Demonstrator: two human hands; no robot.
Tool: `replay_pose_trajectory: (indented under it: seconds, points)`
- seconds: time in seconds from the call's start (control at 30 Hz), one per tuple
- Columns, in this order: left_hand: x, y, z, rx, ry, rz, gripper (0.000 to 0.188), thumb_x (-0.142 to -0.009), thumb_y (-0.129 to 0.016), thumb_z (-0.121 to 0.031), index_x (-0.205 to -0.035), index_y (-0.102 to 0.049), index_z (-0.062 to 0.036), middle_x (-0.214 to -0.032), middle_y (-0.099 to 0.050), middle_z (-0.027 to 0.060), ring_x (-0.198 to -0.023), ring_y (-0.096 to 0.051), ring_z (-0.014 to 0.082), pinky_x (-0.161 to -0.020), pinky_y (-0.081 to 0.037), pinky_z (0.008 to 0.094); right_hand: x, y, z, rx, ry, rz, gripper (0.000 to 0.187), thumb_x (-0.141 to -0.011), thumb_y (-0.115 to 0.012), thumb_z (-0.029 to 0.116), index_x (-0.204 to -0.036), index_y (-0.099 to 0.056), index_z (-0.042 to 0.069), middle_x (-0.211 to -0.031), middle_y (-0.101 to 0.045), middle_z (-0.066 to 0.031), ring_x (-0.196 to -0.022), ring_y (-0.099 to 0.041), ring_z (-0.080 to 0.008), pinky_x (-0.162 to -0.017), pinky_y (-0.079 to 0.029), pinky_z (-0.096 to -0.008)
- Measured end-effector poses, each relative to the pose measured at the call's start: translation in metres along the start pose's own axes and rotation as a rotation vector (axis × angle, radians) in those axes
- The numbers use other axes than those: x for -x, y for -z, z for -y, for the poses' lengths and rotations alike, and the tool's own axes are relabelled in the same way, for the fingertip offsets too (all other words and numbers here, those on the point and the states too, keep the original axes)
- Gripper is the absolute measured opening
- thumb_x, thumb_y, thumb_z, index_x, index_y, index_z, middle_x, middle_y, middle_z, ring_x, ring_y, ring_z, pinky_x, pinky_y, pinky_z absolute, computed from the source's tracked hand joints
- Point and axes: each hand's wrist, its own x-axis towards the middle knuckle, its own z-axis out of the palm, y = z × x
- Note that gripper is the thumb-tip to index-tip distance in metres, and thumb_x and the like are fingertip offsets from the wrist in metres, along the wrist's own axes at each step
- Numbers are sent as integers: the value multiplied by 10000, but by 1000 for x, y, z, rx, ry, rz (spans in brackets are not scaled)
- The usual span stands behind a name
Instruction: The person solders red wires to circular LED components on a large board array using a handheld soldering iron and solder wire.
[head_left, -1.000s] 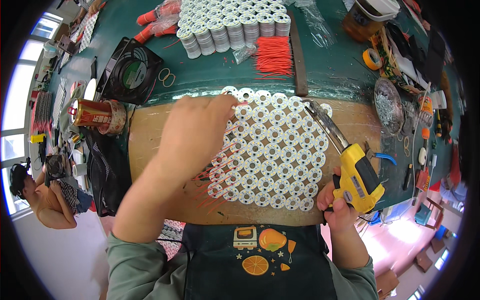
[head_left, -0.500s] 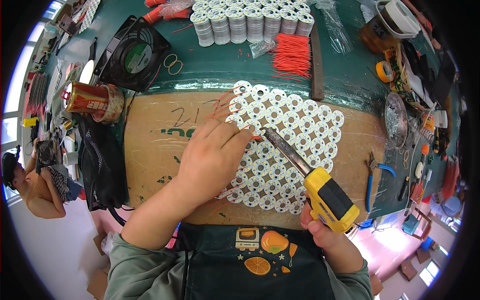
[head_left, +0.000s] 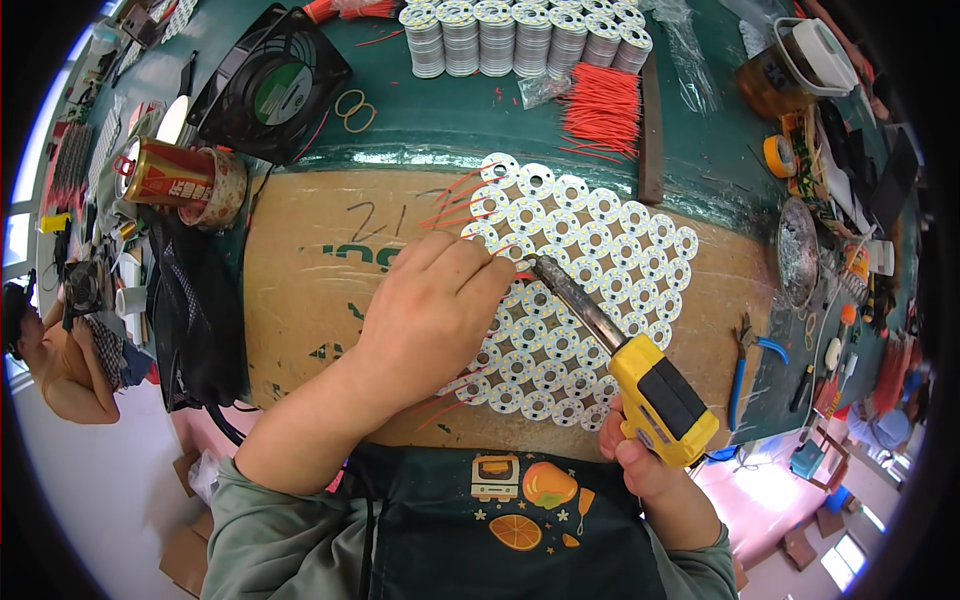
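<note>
My left hand is closed in a pinch over the left part of a sheet of round white LED boards. A short red wire shows at its fingertips, against one of the discs. My right hand grips a yellow and black soldering iron by its handle. The iron's dark tip points up and left and meets the board right beside my left fingertips; whether it touches the wire is too small to tell. Several red wires stick out from the sheet's left edge.
The sheet lies on a brown cardboard. Beyond it are stacked discs, a bundle of red wires and a metal bar. A black fan and a can stand left; blue-handled pliers lie right.
The view has shifted slightly, so the bench things sit a little differently in the picture. Both hands keep their grips, and the iron's tip stays by my left fingertips.
</note>
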Motion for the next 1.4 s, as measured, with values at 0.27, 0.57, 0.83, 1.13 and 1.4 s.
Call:
replay_pose_trajectory:
  seconds: [0.27,0.57,0.83,1.13,1.4]
  points:
    - [-1,-3,-1,9,-12,-25,234,-742,-722,9,-970,-684,-25,-882,-625,81,-802,-599,266,-731,-510,368,-4,-2,1,-14,60,-14,688,-794,-826,405,-1257,-509,7,-728,-498,-10,-612,-485,-117,-542,-422,-268]
    - [-1,0,0,12,-12,-20,236,-740,-714,12,-971,-679,-24,-891,-621,80,-803,-596,269,-734,-506,371,-6,-10,21,-293,15,-17,852,-767,-852,430,-1380,-445,1,-714,-492,-20,-601,-483,-125,-533,-405,-270]
    - [-14,16,2,47,76,43,195,-777,-710,-15,-969,-700,-48,-934,-630,85,-835,-612,290,-746,-507,400,-14,-3,33,-205,71,-61,860,-784,-837,433,-1388,-432,-26,-699,-491,-24,-590,-491,-126,-528,-414,-271]
    - [-41,6,21,-60,84,63,134,-817,-706,-88,-948,-722,-65,-870,-671,114,-847,-645,311,-765,-526,416,-42,-8,41,-113,134,-123,781,-794,-815,366,-1357,-462,-44,-695,-502,-31,-561,-478,-115,-518,-425,-258]
    - [-37,-2,18,-57,71,-1,142,-794,-692,-46,-930,-722,-73,-874,-670,105,-880,-655,306,-795,-534,419,-44,-10,35,-77,147,-91,755,-797,-805,330,-1350,-463,-56,-715,-513,-42,-573,-485,-116,-521,-426,-261]
